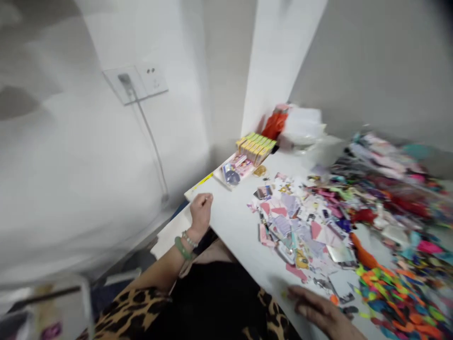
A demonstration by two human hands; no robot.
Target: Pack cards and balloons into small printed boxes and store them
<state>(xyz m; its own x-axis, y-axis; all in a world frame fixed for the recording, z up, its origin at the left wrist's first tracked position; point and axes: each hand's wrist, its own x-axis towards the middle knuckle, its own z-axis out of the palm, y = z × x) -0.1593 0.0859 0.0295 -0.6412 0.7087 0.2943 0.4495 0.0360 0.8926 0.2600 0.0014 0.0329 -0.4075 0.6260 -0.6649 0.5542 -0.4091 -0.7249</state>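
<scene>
My left hand (201,212) is curled closed at the table's left edge, with a green bangle (182,248) and a beaded bracelet (190,239) on its wrist. Whatever its fingers hold, if anything, is hidden. Low on the right, my right hand (320,311) hovers at the table's near edge with its fingers stretched out; motion blurs it. No object shows clearly in that hand. Just beyond it lies a spread of paper cut-outs and stickers (290,222) in pink, lilac and white. To its right is a heap of small bright-coloured pieces (399,302).
Yellow-green boxes (256,147) stand in the far corner, behind a pad with pink packets (244,165) and a dark round item (232,178). Plastic bags (304,125) lean by the wall. A mixed pile (392,174) covers the right. A plugged cord (150,130) hangs left.
</scene>
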